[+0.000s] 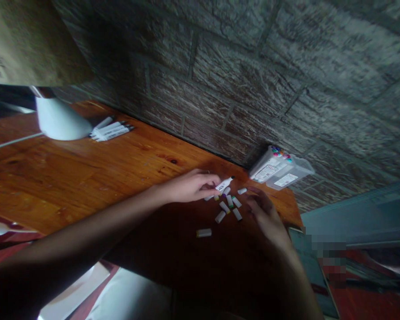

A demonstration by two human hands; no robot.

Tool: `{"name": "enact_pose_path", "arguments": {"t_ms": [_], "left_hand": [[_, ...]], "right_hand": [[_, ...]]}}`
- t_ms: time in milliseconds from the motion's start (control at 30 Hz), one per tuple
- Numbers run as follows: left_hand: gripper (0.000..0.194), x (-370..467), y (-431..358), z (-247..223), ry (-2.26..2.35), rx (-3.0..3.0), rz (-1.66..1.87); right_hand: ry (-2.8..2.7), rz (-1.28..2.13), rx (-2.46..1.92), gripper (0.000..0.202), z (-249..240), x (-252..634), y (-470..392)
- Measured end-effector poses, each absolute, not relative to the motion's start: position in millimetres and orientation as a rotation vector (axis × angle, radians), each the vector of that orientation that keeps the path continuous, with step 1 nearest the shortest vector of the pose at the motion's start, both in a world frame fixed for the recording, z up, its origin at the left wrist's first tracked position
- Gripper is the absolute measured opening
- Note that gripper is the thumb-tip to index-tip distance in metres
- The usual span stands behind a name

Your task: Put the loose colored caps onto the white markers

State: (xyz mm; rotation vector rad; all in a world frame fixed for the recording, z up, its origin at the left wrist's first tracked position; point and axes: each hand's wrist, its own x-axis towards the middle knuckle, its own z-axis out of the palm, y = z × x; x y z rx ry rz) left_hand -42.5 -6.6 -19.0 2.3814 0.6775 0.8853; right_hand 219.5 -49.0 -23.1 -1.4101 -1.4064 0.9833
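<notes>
Left hand (195, 186): closed, thumb and fingers pinching one slim white marker with a dark end (224, 184), at twelve o'clock of the short white cylindrical caps (230, 201).
Right hand (268, 213): half curled at three o'clock, one cap (242, 191) just beside it; I can't tell whether it grips anything.
Caps: eight in plain view on the brown wooden table (146, 164), others partly hidden.
Clear plastic boxes (288, 178): two, at two o'clock.
Ten o'clock: white marker bundle (111, 130), too blurred to count; one white lamp base (62, 120).
</notes>
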Motion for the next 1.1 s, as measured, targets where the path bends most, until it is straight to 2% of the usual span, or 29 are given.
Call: {"name": "enact_pose_path", "arguments": {"t_ms": [133, 300, 400, 533, 733, 867, 967, 1100], "left_hand": [[0.021, -39, -6, -23, 0.66, 2.35, 0.905], [0.022, -33, -10, -33, 0.717, 2.387, 0.79], [0.026, -30, -11, -40, 0.776, 2.416, 0.698], [0.03, -27, -8, -46, 0.794, 2.379, 0.756], [0.03, -23, -9, -41, 0.859, 2.328, 0.775], [0.028, -23, -13, -35, 0.915, 2.292, 0.796], [0.026, -23, -15, -33, 0.88, 2.293, 0.792], [0.026, -22, -18, -34, 0.848, 2.316, 0.752]], "right_hand": [[-1.317, 1.199, -1.271, 0.044, -14, 232, -49], [-1.335, 1.254, -1.121, 0.038, -2, 224, -52], [-1.412, 1.104, -1.117, 0.03, 0, 222, -53], [-1.439, 0.791, -1.191, 0.026, -5, 227, -50], [-1.306, 0.86, -1.177, 0.037, -12, 232, -43], [-1.401, 0.781, -1.248, 0.03, -9, 232, -43], [-1.521, 0.724, -1.295, 0.031, -8, 229, -46], [-1.605, 0.762, -1.251, 0.026, -10, 222, -50]]}}
